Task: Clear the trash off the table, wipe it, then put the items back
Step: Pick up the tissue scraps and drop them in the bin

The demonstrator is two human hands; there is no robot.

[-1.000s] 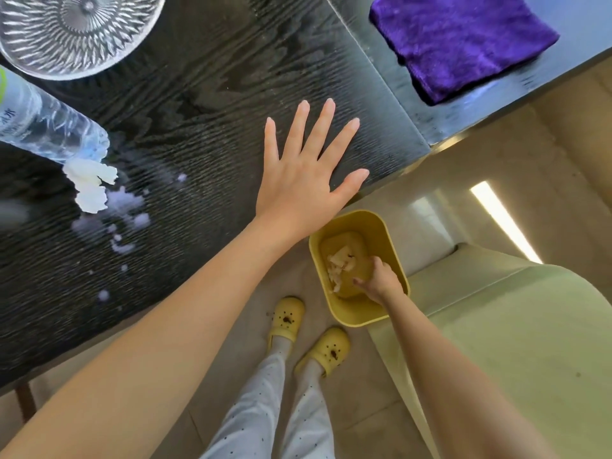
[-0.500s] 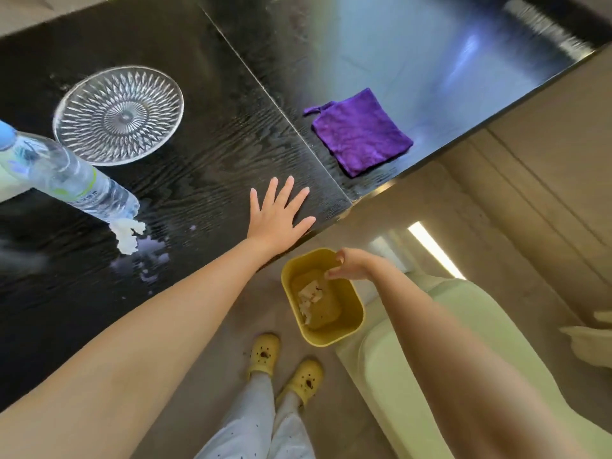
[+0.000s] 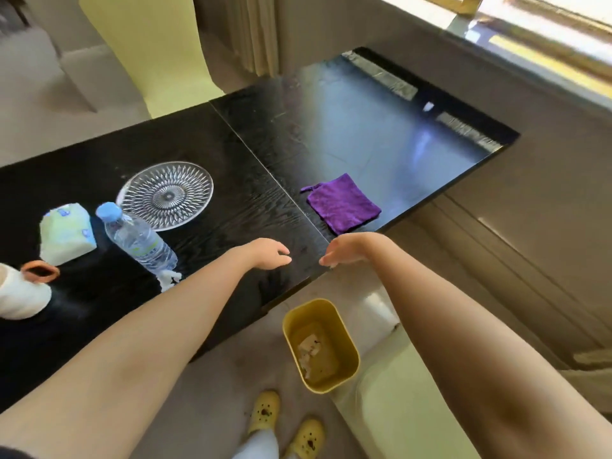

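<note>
My left hand (image 3: 268, 253) hovers over the black table (image 3: 231, 200) near its front edge, fingers loosely apart, holding nothing. Facing it, my right hand (image 3: 344, 248) is at the table edge, also empty. A purple cloth (image 3: 342, 203) lies flat just beyond my right hand. A crumpled white scrap (image 3: 169, 279) lies at the base of a lying water bottle (image 3: 137, 238). On the floor below the edge stands a yellow bin (image 3: 347, 362) with paper scraps inside.
A clear glass plate (image 3: 167, 195) sits behind the bottle. A tissue pack (image 3: 66, 233) and a white vase with an orange rim (image 3: 23, 289) are at the left. A pale green chair (image 3: 397, 402) stands by the bin, another chair (image 3: 155, 48) behind the table.
My right hand has risen from the bin to the table edge. My left hand has lifted off the table surface. The view has tilted up, showing more of the table.
</note>
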